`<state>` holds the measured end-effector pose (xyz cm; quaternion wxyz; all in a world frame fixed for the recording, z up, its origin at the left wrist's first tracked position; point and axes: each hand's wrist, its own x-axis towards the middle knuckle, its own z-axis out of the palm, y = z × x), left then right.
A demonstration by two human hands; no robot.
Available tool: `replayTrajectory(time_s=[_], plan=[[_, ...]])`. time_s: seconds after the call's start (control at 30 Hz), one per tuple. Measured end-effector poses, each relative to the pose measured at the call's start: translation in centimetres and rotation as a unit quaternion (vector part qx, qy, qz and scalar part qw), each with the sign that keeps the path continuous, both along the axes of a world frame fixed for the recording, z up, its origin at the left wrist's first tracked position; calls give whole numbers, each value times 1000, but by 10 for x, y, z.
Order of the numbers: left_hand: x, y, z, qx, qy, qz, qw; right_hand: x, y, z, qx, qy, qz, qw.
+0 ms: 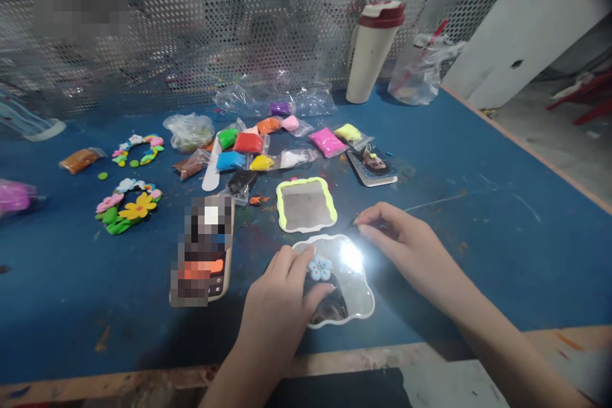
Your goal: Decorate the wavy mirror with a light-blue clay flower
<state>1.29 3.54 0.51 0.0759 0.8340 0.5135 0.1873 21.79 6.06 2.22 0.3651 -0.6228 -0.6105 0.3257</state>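
Note:
A wavy white-framed mirror [361, 293] lies near the table's front edge, reflecting a bright light. On its glass is a small blue clay flower [320, 268], between the thumb and fingers of my left hand [284, 287]; whether they touch the flower is unclear. Right of the mirror, my right hand [394, 229] pinches a thin dark tool [351, 228] whose tip points left. Just behind lies a smaller mirror [306, 205], its frame partly covered with yellow-green clay.
Several clay packets [248, 142] lie farther back. Left are a phone [203, 252] and two flower-decorated rings [138, 206]. A cream tumbler [373, 54] and a plastic bag [415, 73] stand by the perforated metal screen [287, 25]. A small card-like booklet [373, 166] is right of the packets.

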Motion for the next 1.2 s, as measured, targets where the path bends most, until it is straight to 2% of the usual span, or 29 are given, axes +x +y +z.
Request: replayTrajectory(time_s=[0.13,0.27,0.43,0.57,1.2], plan=[[1,-1,0,-13,7,8,1000,-4,-1,-3,-17,-10,13,1000],[2,-2,-1,-21,12,12,1000,-9,-6,-2,7,0,-7,1000],[3,-2,-1,-14,23,9,1000,-24,-16,-2,20,39,24,999],[3,-2,-2,-20,27,5,999,-34,-21,-4,43,48,24,998],[3,-3,-2,-9,6,5,1000,-40,-35,-12,168,-37,46,984]])
